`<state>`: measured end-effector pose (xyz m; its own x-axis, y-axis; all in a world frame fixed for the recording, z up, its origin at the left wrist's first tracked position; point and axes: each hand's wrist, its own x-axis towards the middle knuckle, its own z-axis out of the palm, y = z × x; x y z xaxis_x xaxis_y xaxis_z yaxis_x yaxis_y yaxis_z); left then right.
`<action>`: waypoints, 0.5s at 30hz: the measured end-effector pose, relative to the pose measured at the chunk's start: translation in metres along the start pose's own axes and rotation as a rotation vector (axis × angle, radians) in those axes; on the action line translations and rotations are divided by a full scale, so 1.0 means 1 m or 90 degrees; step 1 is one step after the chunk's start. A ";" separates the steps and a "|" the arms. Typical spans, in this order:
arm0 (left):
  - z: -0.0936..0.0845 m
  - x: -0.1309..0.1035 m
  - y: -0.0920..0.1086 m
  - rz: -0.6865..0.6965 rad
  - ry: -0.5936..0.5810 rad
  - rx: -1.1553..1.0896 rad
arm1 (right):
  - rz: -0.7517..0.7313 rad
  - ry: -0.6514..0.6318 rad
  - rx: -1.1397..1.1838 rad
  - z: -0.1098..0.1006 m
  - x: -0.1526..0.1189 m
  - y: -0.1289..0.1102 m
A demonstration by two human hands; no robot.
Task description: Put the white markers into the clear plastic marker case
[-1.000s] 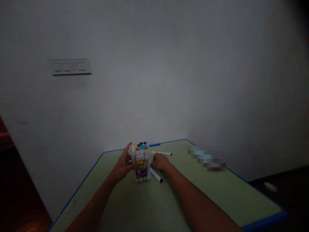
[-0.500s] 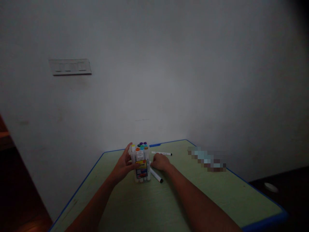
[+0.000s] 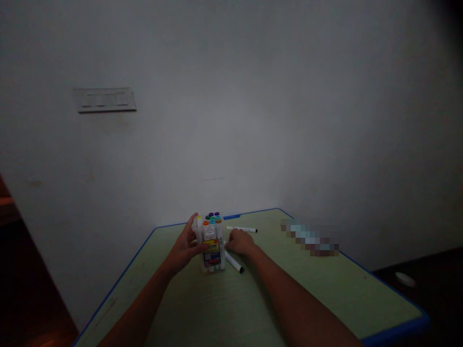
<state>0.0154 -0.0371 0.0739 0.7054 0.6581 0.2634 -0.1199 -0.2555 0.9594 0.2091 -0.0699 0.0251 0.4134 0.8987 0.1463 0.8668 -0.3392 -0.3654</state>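
A clear plastic case of markers (image 3: 211, 255) stands upright on the table, with several coloured caps showing at its top and a printed label on its front. My left hand (image 3: 187, 246) is wrapped round the case's left side, thumb across the front. Close to the case's right side, my right hand (image 3: 239, 242) has its fingers curled together at the far end of a white marker (image 3: 233, 261) with a black tip end. That marker lies slanted on the table, its far end partly hidden by the fingers. Just behind the right hand lies another white marker (image 3: 249, 230).
The pale green table (image 3: 311, 294) has a blue edge and stands against a grey wall (image 3: 235, 120). A blurred-out object (image 3: 309, 238) lies near the right edge. A thin blue item (image 3: 232, 217) is at the back edge. A switch plate (image 3: 106, 100) is on the wall.
Almost nothing differs. The view has shifted very slightly, while both hands, the case and the markers keep their places.
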 end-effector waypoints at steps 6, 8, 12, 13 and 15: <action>0.001 0.000 -0.001 -0.011 0.007 -0.006 | 0.003 -0.003 -0.004 0.001 0.001 0.000; 0.001 0.001 -0.001 -0.010 0.011 -0.015 | 0.005 -0.006 -0.004 0.001 0.001 0.000; 0.001 0.001 -0.002 -0.004 0.011 -0.008 | 0.007 -0.007 -0.002 0.000 0.000 0.000; 0.000 0.001 -0.003 -0.004 0.010 -0.004 | 0.007 -0.007 -0.002 0.000 0.000 0.000; -0.001 0.001 -0.004 -0.004 0.007 0.000 | 0.007 -0.008 -0.001 0.000 0.000 0.000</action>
<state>0.0158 -0.0353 0.0706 0.6987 0.6671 0.2586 -0.1159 -0.2511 0.9610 0.2094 -0.0695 0.0248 0.4196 0.8982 0.1312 0.8625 -0.3494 -0.3660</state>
